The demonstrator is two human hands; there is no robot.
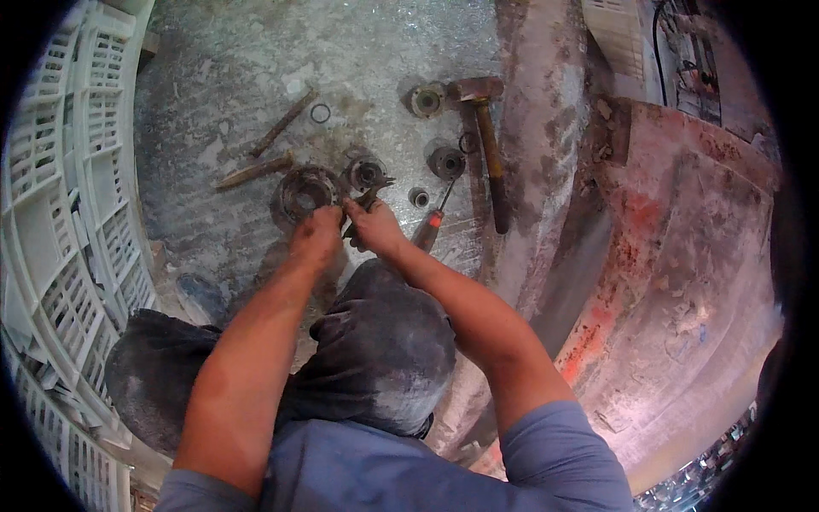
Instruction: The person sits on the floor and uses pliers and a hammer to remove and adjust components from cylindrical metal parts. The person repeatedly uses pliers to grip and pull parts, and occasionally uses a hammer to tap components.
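My left hand (317, 235) and my right hand (373, 226) meet over the dusty concrete floor, both closed around a pair of dark pliers (365, 203) whose jaws point away from me. The jaws reach toward a round rusty metal housing (305, 191) and a smaller bearing-like part (367, 172) just beyond my fingers. A screwdriver with a red and grey handle (429, 224) lies right beside my right hand. My knees in grey trousers (384, 341) fill the space below my hands.
A wooden-handled hammer (486, 136) lies to the right, with round metal parts (426, 101), (446, 162), a small ring (320, 113) and two rusty rods (281, 124), (254, 171) scattered about. White plastic crates (68, 196) stand at left; a large reddish metal body (674, 282) at right.
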